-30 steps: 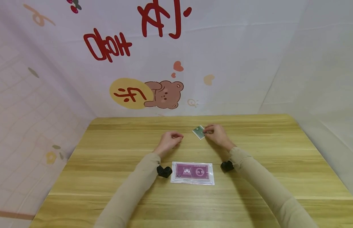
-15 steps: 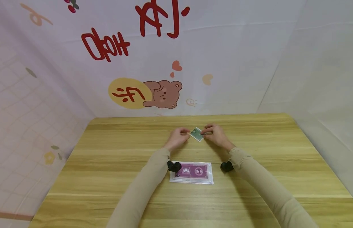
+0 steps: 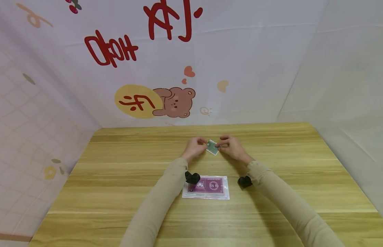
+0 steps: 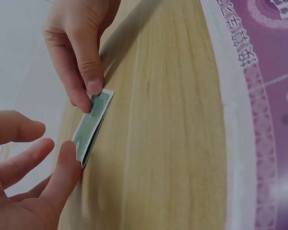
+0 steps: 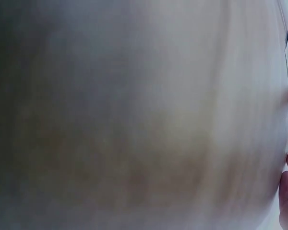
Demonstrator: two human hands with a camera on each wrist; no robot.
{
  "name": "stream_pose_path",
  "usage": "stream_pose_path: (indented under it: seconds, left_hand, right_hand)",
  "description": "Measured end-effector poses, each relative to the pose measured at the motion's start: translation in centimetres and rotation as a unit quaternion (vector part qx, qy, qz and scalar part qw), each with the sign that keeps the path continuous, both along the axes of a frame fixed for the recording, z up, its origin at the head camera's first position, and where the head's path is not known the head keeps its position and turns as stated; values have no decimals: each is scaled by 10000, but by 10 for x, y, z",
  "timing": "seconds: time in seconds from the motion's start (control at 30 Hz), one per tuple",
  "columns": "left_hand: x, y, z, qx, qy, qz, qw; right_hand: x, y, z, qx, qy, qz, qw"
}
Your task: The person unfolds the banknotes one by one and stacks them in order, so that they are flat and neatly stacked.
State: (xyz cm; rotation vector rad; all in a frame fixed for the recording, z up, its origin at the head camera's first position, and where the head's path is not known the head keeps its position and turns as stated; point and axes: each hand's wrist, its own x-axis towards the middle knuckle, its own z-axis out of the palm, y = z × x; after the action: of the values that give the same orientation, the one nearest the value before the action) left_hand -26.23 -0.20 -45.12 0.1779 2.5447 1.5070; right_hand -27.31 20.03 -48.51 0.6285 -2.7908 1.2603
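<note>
A small green play banknote (image 3: 212, 147), with layered edges visible in the left wrist view, lies near the far side of the wooden table. My right hand (image 3: 233, 149) pinches its right end between thumb and finger; in the left wrist view the right thumb (image 4: 92, 85) is at the note's top corner. My left hand (image 3: 193, 149) is at the opposite end, its thumb (image 4: 63, 167) touching the edge while the other fingers spread loosely away. Nearer me, a stack of larger purple play banknotes (image 3: 213, 187) in clear sleeves lies partly behind the left wrist's black camera.
The wooden table (image 3: 271, 144) ends at a white wall cloth (image 3: 250, 68) printed with a bear and red characters. Black wrist cameras sit under both sleeves. Blurred table fills most of the right wrist view, with fingertips at its right edge.
My left hand has moved right and up to the green banknote and now touches its edge. The right hand keeps its pinch, and the banknote has shifted slightly toward me.
</note>
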Motion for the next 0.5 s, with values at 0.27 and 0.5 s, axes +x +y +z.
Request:
stream_pose_path:
  seconds: [0.27, 0.5]
  left_hand:
    - [2, -1, -3, 338, -216, -50, 9992]
    - [6, 4, -1, 642, -262, -165, 9975]
  right_hand:
    - [3, -1, 0, 90, 13, 25, 10000]
    - [10, -4, 3, -32, -24, 50, 10000]
